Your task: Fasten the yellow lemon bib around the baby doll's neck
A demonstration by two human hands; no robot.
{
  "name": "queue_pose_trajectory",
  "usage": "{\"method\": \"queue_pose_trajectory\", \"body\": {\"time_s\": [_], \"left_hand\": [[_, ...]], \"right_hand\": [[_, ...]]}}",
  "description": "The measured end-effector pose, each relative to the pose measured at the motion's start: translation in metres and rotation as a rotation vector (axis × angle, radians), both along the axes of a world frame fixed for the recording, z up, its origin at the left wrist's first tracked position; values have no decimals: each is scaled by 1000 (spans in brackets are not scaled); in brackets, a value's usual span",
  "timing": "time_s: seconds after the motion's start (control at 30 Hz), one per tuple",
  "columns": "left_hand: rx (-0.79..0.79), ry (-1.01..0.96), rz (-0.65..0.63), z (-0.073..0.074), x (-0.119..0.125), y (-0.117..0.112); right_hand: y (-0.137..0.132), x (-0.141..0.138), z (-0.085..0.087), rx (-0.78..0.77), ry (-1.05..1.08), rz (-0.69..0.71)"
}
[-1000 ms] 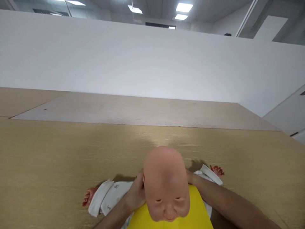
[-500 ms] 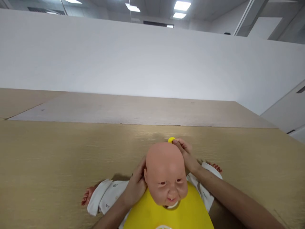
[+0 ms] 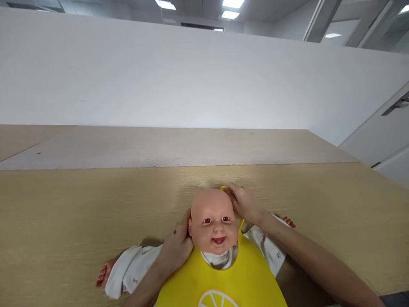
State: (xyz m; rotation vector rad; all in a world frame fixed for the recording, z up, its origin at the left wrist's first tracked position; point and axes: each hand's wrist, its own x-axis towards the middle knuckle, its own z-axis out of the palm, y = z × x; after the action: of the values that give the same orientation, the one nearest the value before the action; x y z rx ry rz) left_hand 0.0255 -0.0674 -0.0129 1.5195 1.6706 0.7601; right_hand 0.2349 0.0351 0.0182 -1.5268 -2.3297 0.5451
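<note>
A baby doll point(image 3: 212, 221) in white printed clothes lies on its back on the wooden table. Over its chest spreads a yellow bib point(image 3: 223, 277) with a white citrus-slice print. My left hand point(image 3: 179, 245) presses along the left side of the doll's head, its fingertips hidden behind the head. At the upper right of the head, my right hand point(image 3: 241, 200) pinches the yellow neck strap point(image 3: 223, 188) of the bib. More of that strap shows beside the doll's neck on the right.
The table point(image 3: 79, 213) has a paler panel point(image 3: 179, 147) behind it, and a white wall point(image 3: 191, 81) rises beyond. White cabinet fronts point(image 3: 383, 132) stand at the right. Glass and ceiling lights show above.
The doll's head has tipped back, so its face and the bib's neckline show more. My right hand has turned over the strap end, which is now mostly covered. The view has shifted slightly.
</note>
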Motion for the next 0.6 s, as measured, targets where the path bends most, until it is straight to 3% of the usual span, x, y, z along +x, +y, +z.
{"method": "queue_pose_trajectory", "body": {"time_s": [0.33,0.6], "left_hand": [[-23,42,-28,1,-1,3],[-32,37,-25,-2,0,2]], "right_hand": [[-2,-2,4,-27,-198,-26],[-1,0,2,-34,-165,-18]]}}
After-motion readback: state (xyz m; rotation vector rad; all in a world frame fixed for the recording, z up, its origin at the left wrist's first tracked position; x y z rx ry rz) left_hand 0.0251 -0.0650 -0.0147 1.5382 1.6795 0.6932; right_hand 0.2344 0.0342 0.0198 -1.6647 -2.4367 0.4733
